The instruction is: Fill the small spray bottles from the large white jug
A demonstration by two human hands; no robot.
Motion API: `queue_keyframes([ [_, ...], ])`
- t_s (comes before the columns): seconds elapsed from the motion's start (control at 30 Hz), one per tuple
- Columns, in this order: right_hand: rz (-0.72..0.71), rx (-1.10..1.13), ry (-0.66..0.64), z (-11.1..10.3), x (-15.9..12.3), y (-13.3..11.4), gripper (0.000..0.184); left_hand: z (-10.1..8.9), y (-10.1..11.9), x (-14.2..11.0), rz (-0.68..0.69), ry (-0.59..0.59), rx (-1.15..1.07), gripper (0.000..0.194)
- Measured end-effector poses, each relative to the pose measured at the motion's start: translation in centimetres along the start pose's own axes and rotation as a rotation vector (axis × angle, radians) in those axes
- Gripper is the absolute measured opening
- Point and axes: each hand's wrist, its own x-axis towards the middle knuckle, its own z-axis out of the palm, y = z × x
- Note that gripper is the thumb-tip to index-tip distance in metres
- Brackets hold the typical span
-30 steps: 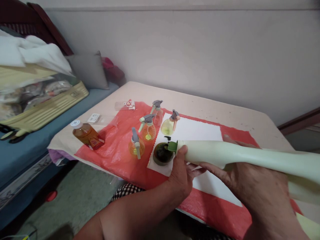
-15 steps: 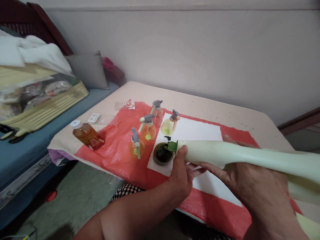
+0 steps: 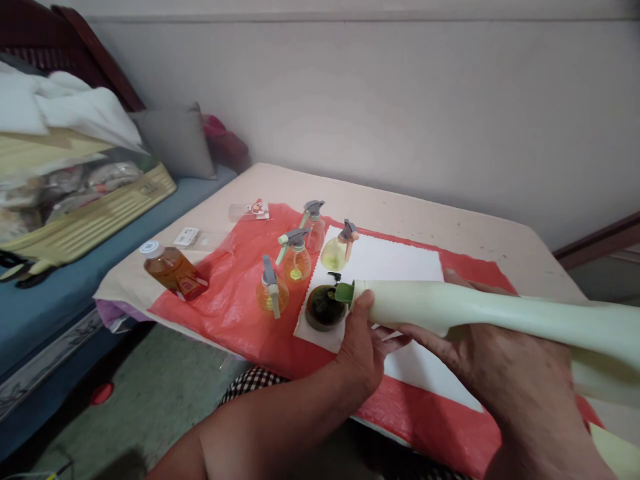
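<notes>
A long pale green bottle [image 3: 480,310] lies nearly level above the table, its green spout [image 3: 345,292] pointing left over a dark round jar [image 3: 323,308]. My left hand [image 3: 363,343] is closed around the bottle's neck just behind the spout. From underneath, my right hand [image 3: 505,373] wraps the bottle's wider body. The jar stands on a white sheet [image 3: 400,267] that lies on a red plastic cover [image 3: 240,280].
Several small spray bottles [image 3: 295,257] stand left of the jar. A brown-liquid bottle [image 3: 173,270] lies near the table's left edge [image 3: 125,290], with small packets [image 3: 250,211] behind it. A bed with a case and bedding [image 3: 75,193] is at left; wall behind.
</notes>
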Motion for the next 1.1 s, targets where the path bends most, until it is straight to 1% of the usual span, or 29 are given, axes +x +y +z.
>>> queue_keyframes([
  [0.07, -0.005, -0.003, 0.004, -0.02, 0.05, 0.06, 0.090, 0.09, 0.01, -0.09, 0.001, 0.001, 0.002, 0.063],
  [0.2, -0.032, -0.002, 0.072, -0.10, 0.21, 0.21, 0.091, 0.23, 0.08, -0.21, 0.020, -0.002, 0.004, 0.059],
  [0.4, -0.019, -0.010, 0.004, -0.11, 0.08, 0.10, 0.088, 0.07, 0.04, -0.07, 0.001, 0.006, 0.004, 0.065],
  [0.73, -0.028, -0.019, -0.002, -0.14, 0.05, 0.22, 0.087, 0.13, 0.06, -0.14, 0.007, 0.007, 0.010, 0.064],
  [0.97, -0.018, -0.006, 0.030, -0.13, 0.25, 0.06, 0.089, 0.24, 0.20, -0.15, -0.001, -0.003, 0.006, 0.066],
  [1.1, -0.024, -0.015, 0.024, -0.16, 0.22, 0.03, 0.086, 0.18, 0.14, -0.15, 0.001, -0.010, 0.000, 0.063],
])
